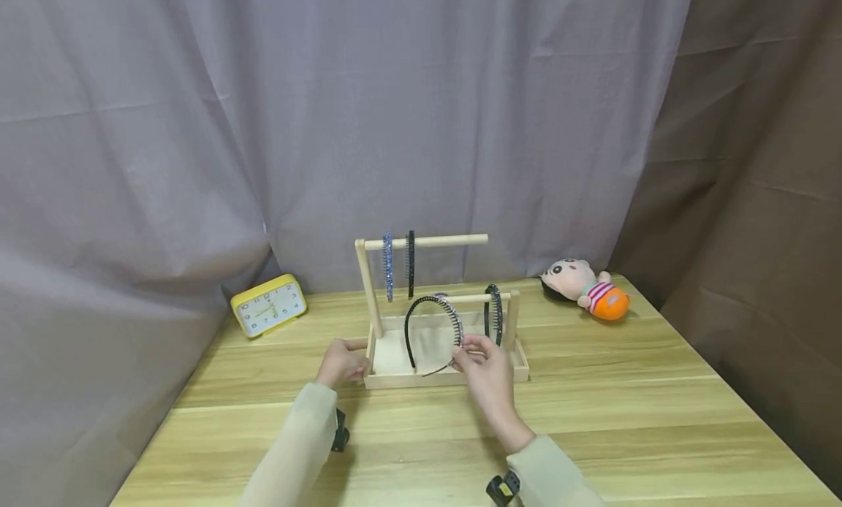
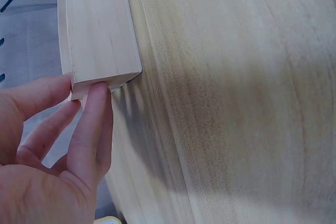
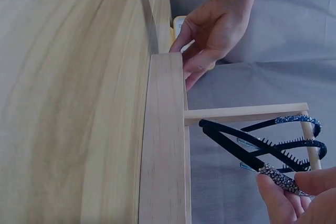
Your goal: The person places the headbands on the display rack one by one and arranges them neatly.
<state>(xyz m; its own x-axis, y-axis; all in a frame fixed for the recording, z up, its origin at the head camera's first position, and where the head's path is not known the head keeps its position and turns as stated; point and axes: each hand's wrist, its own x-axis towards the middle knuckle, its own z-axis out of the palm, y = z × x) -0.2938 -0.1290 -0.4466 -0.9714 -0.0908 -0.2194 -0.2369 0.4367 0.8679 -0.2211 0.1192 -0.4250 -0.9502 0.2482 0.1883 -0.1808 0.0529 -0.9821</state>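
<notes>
A pale wooden headband stand (image 1: 447,380) with a tray base and two bars stands on the table. At the tray's left end my left hand (image 1: 343,362) grips the end wall, fingers at its rim and outer face (image 2: 68,145). My right hand (image 1: 488,372) pinches a black toothed headband (image 1: 409,324) by its rhinestone-covered side (image 3: 278,178), holding it upright in front of the lower bar. A blue glittery headband (image 1: 388,266) and a black headband (image 1: 411,264) hang on the upper bar. On the lower bar's right part hangs a dark glittery headband (image 1: 498,317).
A yellow alarm clock (image 1: 271,307) stands at the back left of the wooden table (image 1: 421,448). Toward the back right corner lies a plush doll (image 1: 588,291) in a striped top. Grey curtains (image 1: 421,127) hang behind the table.
</notes>
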